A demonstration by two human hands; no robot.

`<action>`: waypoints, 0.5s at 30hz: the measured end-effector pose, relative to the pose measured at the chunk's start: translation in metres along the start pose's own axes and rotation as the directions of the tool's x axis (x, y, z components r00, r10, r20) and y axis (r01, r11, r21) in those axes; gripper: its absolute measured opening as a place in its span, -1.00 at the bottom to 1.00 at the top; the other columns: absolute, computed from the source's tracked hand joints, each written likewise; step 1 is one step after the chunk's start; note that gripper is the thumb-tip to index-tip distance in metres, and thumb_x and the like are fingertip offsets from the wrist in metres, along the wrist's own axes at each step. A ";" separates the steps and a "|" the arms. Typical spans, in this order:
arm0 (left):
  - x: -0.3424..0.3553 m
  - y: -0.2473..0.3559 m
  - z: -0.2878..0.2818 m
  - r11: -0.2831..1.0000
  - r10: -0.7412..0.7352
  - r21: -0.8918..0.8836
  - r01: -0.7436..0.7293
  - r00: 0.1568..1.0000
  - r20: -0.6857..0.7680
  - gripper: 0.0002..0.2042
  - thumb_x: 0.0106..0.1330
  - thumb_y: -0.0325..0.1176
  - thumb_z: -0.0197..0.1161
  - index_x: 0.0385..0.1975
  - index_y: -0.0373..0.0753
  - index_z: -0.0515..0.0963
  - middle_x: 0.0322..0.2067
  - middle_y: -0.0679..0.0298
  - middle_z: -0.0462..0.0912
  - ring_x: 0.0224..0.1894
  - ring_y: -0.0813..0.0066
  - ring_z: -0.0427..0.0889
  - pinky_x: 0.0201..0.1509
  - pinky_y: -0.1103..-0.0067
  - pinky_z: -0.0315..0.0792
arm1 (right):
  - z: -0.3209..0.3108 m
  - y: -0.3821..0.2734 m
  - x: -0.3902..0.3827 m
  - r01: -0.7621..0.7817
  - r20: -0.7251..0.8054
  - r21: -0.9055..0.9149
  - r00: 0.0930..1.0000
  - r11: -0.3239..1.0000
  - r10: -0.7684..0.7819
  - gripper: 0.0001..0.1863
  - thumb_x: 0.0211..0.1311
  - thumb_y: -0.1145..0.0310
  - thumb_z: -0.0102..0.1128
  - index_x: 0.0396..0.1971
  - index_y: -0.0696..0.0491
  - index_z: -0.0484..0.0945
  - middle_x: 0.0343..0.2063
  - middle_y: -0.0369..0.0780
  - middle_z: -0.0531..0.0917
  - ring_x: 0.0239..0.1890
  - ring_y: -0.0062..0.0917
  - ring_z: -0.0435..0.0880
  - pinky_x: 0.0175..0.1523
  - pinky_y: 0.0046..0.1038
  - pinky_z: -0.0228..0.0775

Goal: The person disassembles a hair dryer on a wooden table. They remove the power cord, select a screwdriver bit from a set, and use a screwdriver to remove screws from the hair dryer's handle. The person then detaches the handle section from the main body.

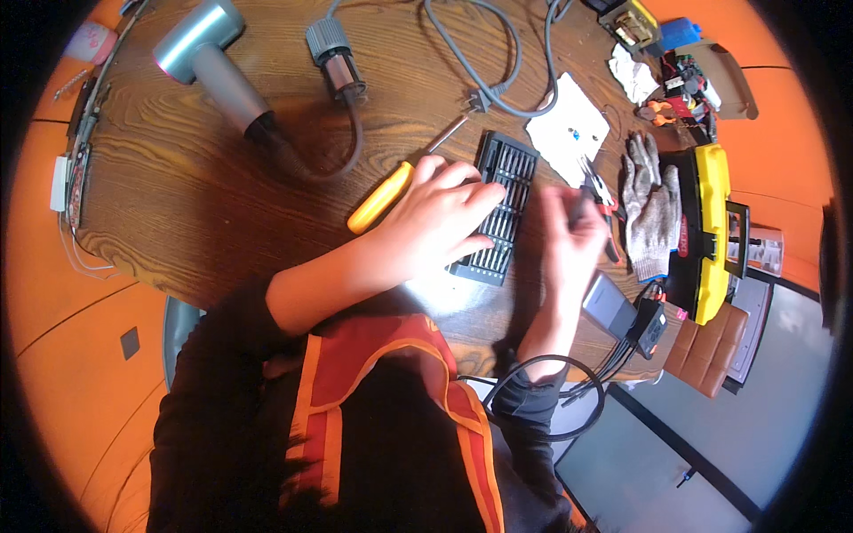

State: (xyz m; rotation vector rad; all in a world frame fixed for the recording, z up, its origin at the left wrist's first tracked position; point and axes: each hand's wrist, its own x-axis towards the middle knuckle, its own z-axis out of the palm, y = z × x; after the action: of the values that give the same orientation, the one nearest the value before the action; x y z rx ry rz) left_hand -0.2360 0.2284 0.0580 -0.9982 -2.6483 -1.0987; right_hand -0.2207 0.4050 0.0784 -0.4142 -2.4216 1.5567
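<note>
A dark screwdriver bit case (505, 213) lies on the table, with rows of silver bits in it. My left hand (440, 213) reaches over its left side, fingers apart, with thumb and forefinger resting on the bits or the case. To the right of the case is my right hand (571, 233), blurred by motion. Its fingers are closed on a short dark rod-like tool (579, 208); the exact kind is hard to make out. Left of the case, partly beside my left hand, lies a screwdriver with a yellow handle (380, 197). Pliers with red handles (608, 213) lie just beyond my right hand.
A grey hair dryer (218, 75) with its grey cord lies at the far left. White paper (569, 129) holds small parts. Grey work gloves (651, 209) and a yellow-and-black toolbox (711, 231) are on the right. A grey power bank (609, 304) and black cables sit at the near right edge.
</note>
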 end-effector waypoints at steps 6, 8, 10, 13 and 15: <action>-0.001 0.000 0.002 1.000 0.027 -0.003 -0.027 1.000 0.005 -0.55 -0.10 -0.20 0.35 -0.20 -0.22 0.42 -0.26 0.21 0.50 -0.09 0.35 0.41 0.01 0.39 0.13 | 0.019 0.001 -0.001 0.187 0.129 -0.335 0.980 0.923 -0.152 -0.86 0.05 0.37 0.18 -0.45 0.13 0.58 -0.76 -0.18 0.53 -0.73 -0.58 0.49 -0.57 -0.53 0.28; -0.001 0.000 0.002 1.000 0.018 0.000 -0.018 1.000 0.025 -0.55 -0.11 -0.21 0.35 -0.20 -0.22 0.41 -0.25 0.21 0.51 -0.09 0.36 0.41 0.01 0.39 0.13 | 0.020 -0.005 -0.004 0.220 0.144 -0.445 0.974 0.868 -0.173 -0.87 0.05 0.39 0.15 -0.43 0.13 0.57 -0.70 -0.06 0.54 -0.64 -0.30 0.59 -0.53 -0.42 0.37; -0.001 0.000 0.001 1.000 0.012 -0.004 -0.012 0.999 0.045 -0.56 -0.09 -0.22 0.34 -0.19 -0.20 0.41 -0.23 0.23 0.51 -0.07 0.37 0.41 0.02 0.38 0.12 | 0.021 -0.013 -0.007 0.266 0.179 -0.577 0.964 0.772 -0.198 -0.86 0.05 0.39 0.09 -0.39 0.08 0.57 -0.65 -0.06 0.57 -0.56 -0.22 0.60 -0.45 -0.32 0.43; 0.000 0.001 0.001 1.000 0.015 -0.003 -0.015 1.000 0.020 -0.57 -0.08 -0.22 0.33 -0.18 -0.19 0.41 -0.22 0.25 0.50 -0.06 0.37 0.40 0.02 0.38 0.11 | 0.023 -0.022 -0.011 0.275 0.213 -0.691 0.961 0.668 -0.175 -0.87 0.01 0.42 0.05 -0.42 0.05 0.54 -0.65 -0.08 0.57 -0.54 -0.21 0.61 -0.41 -0.24 0.45; 0.000 0.001 0.001 1.000 0.010 -0.017 -0.010 1.000 0.005 -0.57 -0.09 -0.25 0.34 -0.19 -0.18 0.41 -0.21 0.27 0.50 -0.07 0.36 0.39 0.02 0.39 0.11 | 0.022 -0.024 -0.009 0.330 0.260 -0.666 0.943 0.669 -0.206 -0.87 0.01 0.42 0.05 -0.40 0.04 0.53 -0.64 -0.06 0.57 -0.54 -0.20 0.60 -0.41 -0.24 0.45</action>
State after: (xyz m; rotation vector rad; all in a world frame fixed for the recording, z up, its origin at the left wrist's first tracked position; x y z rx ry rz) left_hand -0.2351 0.2296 0.0584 -1.0172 -2.6394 -1.1202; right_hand -0.2226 0.3738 0.0909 -0.0235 -2.9739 0.4975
